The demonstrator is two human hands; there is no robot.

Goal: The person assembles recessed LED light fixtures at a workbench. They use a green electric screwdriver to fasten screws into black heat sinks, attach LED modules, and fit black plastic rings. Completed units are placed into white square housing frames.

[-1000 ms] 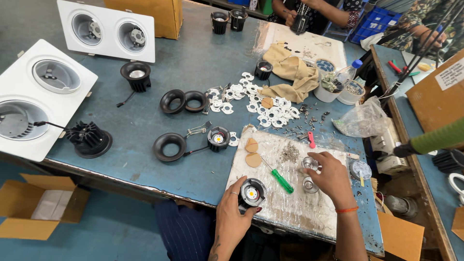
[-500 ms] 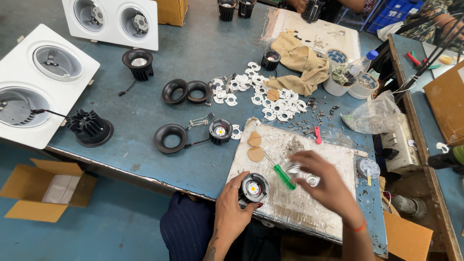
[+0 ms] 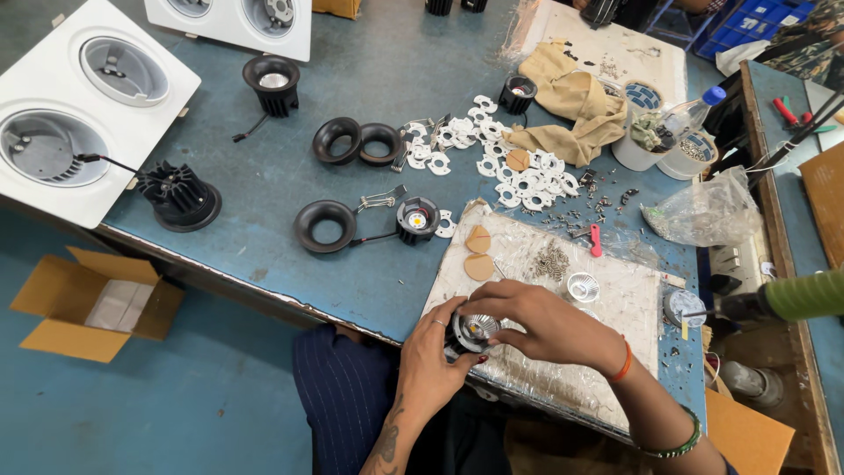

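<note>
Both hands meet at the near edge of the counter (image 3: 352,79). The left hand (image 3: 432,356) cups the black spotlight body (image 3: 470,332) from below, fingers curled around it. The right hand (image 3: 536,321) arches over the top, fingertips pinching its rim. The spotlight's lower half is hidden between the palms. A silver reflector (image 3: 582,287) lies just beyond the right hand.

Three loose black rings (image 3: 324,225) are counted on the desk (image 3: 352,70), two white twin-hole housings (image 3: 83,114), three tan discs (image 3: 479,266), two white tubs (image 3: 637,149) and one cardboard box (image 3: 92,303).
</note>
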